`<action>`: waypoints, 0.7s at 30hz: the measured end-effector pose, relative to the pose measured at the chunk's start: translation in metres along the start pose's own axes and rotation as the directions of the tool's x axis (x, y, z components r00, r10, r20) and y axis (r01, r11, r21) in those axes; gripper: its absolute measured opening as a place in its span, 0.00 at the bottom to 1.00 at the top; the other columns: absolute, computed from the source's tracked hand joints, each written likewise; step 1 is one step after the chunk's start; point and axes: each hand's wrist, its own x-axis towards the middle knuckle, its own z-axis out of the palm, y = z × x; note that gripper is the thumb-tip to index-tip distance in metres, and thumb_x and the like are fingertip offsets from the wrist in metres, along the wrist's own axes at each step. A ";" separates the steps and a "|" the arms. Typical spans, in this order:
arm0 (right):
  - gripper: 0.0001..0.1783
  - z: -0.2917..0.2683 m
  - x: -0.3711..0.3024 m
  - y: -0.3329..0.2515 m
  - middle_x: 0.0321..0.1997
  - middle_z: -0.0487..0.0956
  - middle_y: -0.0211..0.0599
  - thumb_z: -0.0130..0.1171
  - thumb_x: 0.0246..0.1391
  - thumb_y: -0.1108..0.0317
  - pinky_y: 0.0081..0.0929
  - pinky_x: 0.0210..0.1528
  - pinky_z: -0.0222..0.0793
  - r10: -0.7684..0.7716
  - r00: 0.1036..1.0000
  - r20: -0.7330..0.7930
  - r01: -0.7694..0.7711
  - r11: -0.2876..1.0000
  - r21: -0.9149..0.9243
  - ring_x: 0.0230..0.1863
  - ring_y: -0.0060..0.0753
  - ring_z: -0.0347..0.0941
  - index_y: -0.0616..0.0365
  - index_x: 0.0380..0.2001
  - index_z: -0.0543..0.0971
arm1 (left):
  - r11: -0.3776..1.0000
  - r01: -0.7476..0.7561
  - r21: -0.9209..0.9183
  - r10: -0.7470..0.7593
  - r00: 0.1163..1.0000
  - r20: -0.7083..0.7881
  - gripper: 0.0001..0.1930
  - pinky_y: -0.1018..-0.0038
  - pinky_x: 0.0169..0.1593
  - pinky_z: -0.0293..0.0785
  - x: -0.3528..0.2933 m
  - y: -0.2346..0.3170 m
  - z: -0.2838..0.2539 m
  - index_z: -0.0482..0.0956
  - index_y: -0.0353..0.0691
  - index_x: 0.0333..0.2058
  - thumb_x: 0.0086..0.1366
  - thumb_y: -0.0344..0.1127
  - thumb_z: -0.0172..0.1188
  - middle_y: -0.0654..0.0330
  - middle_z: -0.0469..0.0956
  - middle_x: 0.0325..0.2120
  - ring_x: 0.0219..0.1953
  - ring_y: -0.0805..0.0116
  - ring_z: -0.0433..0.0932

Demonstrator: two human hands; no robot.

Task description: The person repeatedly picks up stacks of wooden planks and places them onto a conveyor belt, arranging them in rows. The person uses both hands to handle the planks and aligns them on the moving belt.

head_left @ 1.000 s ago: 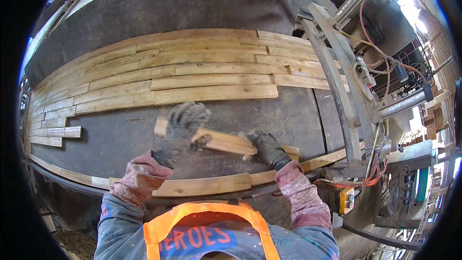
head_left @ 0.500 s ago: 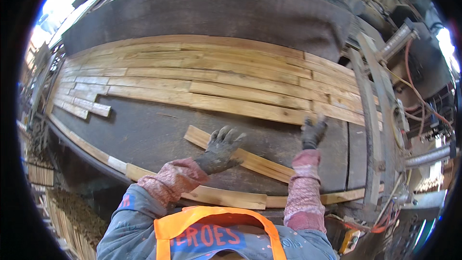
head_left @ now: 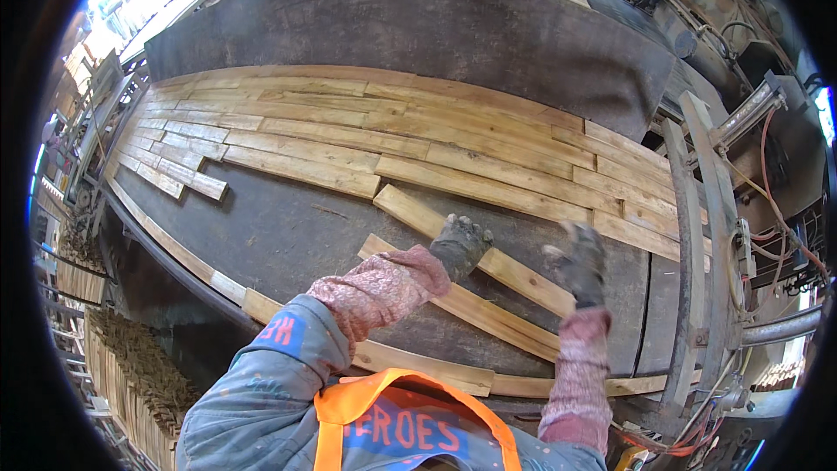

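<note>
My left hand (head_left: pixel 461 247), in a dark dirty work glove, is closed over the middle of a loose wooden plank (head_left: pixel 523 282). This plank lies slanted, its left end beside the front row of boards and its right end nearer me. My right hand (head_left: pixel 582 266), gloved too and slightly blurred, is open above the plank's right end, thumb apart from the fingers. A second loose plank (head_left: pixel 493 321) lies roughly parallel on the near side, partly under my left forearm. Beyond both hands, rows of planks (head_left: pixel 323 135) are laid edge to edge.
A dark flat table (head_left: pixel 288 209) lies under the planks, with a wooden strip (head_left: pixel 427 368) along its near edge. Upright bars (head_left: pixel 680 253) with hoses and a metal cylinder (head_left: pixel 780 328) stand at the right. A dark panel (head_left: pixel 410 26) rises behind. Stacked wood (head_left: pixel 131 384) is at lower left.
The front row's right-hand plank has swung out, its right end coming toward me. My left hand has moved from the near plank onto it. The view has shifted slightly.
</note>
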 end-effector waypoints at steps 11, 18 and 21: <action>0.53 0.033 0.157 -0.078 0.77 0.63 0.48 0.71 0.48 0.36 0.50 0.77 0.52 -0.130 0.875 0.466 0.221 0.964 -0.146 0.77 0.53 0.58 0.37 0.74 0.64 | 0.988 0.064 -0.138 -0.076 0.994 -0.082 0.34 0.48 0.67 0.63 -0.051 -0.074 -0.047 0.72 0.53 0.65 0.59 0.48 0.68 0.56 0.70 0.63 0.66 0.48 0.65; 0.33 0.040 0.142 -0.081 0.73 0.70 0.43 0.63 0.60 0.54 0.49 0.71 0.62 -0.224 0.898 0.379 0.268 0.961 -0.065 0.72 0.50 0.66 0.45 0.68 0.72 | 0.998 -0.068 -0.006 0.064 0.964 -0.258 0.30 0.49 0.63 0.64 -0.031 -0.033 0.008 0.73 0.53 0.63 0.61 0.44 0.62 0.58 0.72 0.61 0.62 0.50 0.68; 0.28 0.040 0.142 -0.081 0.69 0.75 0.40 0.57 0.60 0.62 0.46 0.69 0.66 -0.253 0.920 0.299 0.259 0.966 0.019 0.68 0.47 0.71 0.49 0.65 0.75 | 1.000 -0.022 0.003 0.023 0.983 -0.179 0.24 0.52 0.56 0.66 -0.010 -0.025 0.018 0.74 0.55 0.61 0.65 0.42 0.58 0.62 0.74 0.57 0.57 0.54 0.70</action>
